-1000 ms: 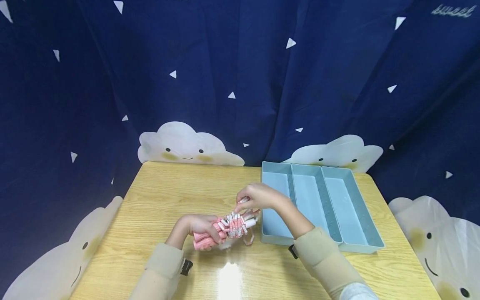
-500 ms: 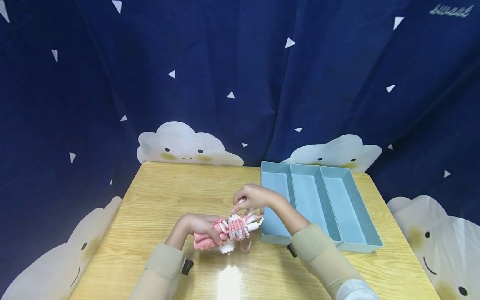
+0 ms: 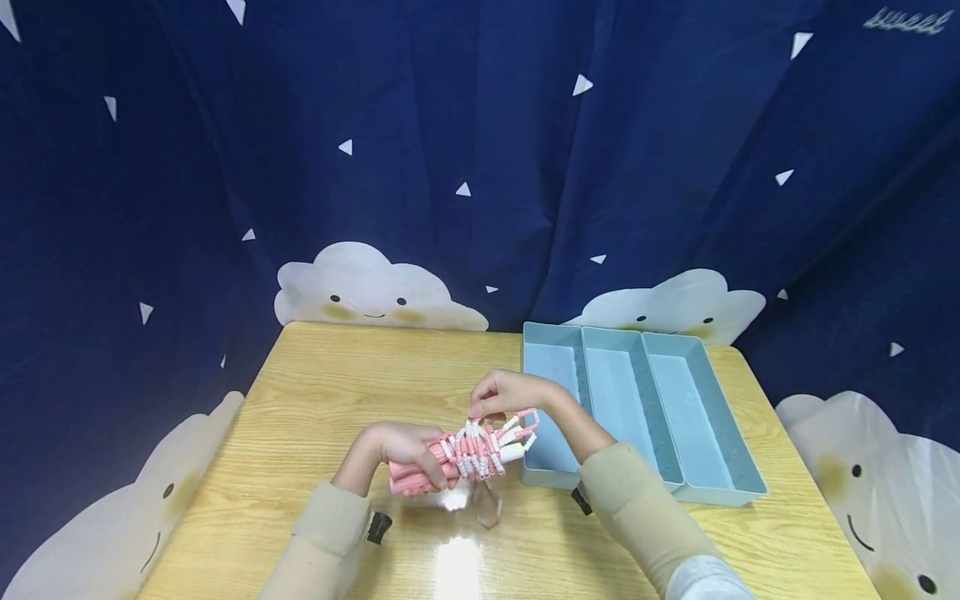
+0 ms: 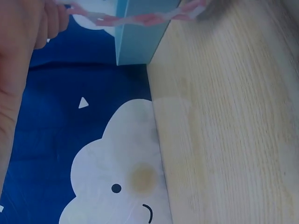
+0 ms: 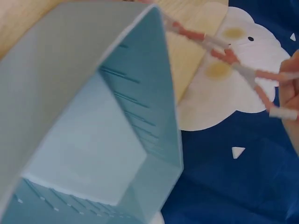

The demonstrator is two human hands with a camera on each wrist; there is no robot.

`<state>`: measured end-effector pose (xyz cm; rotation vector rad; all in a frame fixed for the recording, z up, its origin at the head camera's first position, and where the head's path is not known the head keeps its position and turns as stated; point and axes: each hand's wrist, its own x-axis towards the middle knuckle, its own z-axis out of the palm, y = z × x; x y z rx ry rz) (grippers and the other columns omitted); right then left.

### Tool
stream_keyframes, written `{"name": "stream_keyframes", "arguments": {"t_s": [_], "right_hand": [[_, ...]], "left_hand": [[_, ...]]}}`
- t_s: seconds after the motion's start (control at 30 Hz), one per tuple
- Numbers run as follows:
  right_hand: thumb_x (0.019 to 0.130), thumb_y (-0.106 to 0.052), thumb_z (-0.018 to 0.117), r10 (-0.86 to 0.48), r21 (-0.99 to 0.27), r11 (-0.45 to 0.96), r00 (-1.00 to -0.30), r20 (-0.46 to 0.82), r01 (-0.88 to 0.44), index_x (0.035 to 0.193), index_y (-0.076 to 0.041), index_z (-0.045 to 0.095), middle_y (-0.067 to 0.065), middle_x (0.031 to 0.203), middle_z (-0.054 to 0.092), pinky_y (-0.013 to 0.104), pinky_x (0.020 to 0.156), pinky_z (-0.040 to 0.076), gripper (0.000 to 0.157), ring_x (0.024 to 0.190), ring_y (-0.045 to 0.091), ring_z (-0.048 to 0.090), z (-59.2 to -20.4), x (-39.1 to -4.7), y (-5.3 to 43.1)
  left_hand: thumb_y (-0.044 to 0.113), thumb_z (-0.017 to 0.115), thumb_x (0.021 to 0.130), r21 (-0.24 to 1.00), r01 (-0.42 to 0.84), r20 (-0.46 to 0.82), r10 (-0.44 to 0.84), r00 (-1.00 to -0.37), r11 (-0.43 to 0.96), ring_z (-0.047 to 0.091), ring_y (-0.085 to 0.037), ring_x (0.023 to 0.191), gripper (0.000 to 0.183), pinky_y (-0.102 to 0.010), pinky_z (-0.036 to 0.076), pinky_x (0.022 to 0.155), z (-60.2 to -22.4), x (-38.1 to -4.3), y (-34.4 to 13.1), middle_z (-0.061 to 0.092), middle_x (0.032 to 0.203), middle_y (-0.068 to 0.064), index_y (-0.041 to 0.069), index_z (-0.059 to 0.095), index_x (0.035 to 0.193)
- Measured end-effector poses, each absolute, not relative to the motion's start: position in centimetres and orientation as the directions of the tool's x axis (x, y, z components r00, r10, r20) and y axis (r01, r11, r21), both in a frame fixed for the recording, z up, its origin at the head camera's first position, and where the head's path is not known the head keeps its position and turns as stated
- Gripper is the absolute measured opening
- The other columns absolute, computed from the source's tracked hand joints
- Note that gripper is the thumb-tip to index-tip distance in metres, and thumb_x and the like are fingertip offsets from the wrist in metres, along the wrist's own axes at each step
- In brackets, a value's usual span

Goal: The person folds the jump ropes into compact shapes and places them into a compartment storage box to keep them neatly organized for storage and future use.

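In the head view my left hand grips the pink handles of a beaded jump rope. Pink and white beaded cord is wrapped round the bundle, and short loops and a white end stick out at its right. My right hand is just above the wraps, its fingertips pinching the cord. A blurred strand hangs below the bundle over the table. Beaded cord crosses the top of the left wrist view. Double strands of cord run to fingers at the right edge of the right wrist view.
A light blue tray with three long compartments stands right of the hands, and my right forearm reaches across it. All this is on a wooden table. Behind it hangs a dark blue curtain with clouds and white triangles.
The cord is wound more over the bundle, whose loose loops fan out further right. The right hand has shifted slightly about the wraps. The left hand keeps its grip on the handles.
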<state>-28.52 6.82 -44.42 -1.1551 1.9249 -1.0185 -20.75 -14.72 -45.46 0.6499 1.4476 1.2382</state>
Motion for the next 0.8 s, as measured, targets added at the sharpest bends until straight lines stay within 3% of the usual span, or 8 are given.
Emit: {"name": "stream_keyframes", "arguments": {"t_s": [0.1,0.27,0.53,0.8], "right_hand": [[0.09,-0.008,0.054,-0.903,-0.887,0.301,-0.404,-0.147,-0.351,0.074,0.002,0.059,0.003,0.059,0.049,0.026,0.052,0.041,0.02,0.054,0.014,0.045,-44.9,-28.6,7.1],[0.093,-0.01,0.049,-0.881,-0.913,0.29,-0.452,-0.139,-0.285,0.082,0.006,0.058,-0.008,0.065,0.049,0.014,0.053,0.037,0.022,0.06,0.002,0.043,-45.7,-28.3,7.3],[0.095,-0.011,0.042,-0.858,-0.964,0.2,-0.507,-0.087,-0.173,0.092,0.017,0.054,-0.007,0.07,0.054,0.012,0.051,0.039,0.031,0.06,0.001,0.047,-45.9,-27.3,7.2],[0.096,-0.024,0.043,-0.825,-0.989,0.12,-0.564,-0.049,-0.09,0.099,0.022,0.048,-0.004,0.08,0.06,0.014,0.059,0.048,0.047,0.07,0.001,0.055,-45.0,-26.3,6.8]], "left_hand": [[-0.001,0.056,0.076,0.937,-0.212,-0.328,0.905,-0.271,0.277,0.052,-0.01,0.045,0.018,-0.021,0.047,0.04,-45.4,-20.8,-14.8,0.056,0.063,-0.004,-0.002,0.052,0.093],[-0.002,0.054,0.077,0.943,-0.237,-0.294,0.917,-0.269,0.233,0.053,-0.009,0.047,0.02,-0.02,0.047,0.041,-45.6,-20.8,-15.0,0.056,0.065,-0.004,-0.003,0.05,0.096],[-0.001,0.054,0.076,0.946,-0.258,-0.272,0.91,-0.312,0.194,0.054,-0.01,0.048,0.023,-0.02,0.047,0.043,-45.7,-20.9,-15.2,0.057,0.068,-0.005,-0.011,0.048,0.096],[0.0,0.053,0.077,0.961,-0.232,-0.229,0.899,-0.372,0.149,0.054,-0.011,0.05,0.019,-0.02,0.048,0.045,-45.7,-21.1,-15.4,0.056,0.067,-0.005,-0.009,0.049,0.093]]}}
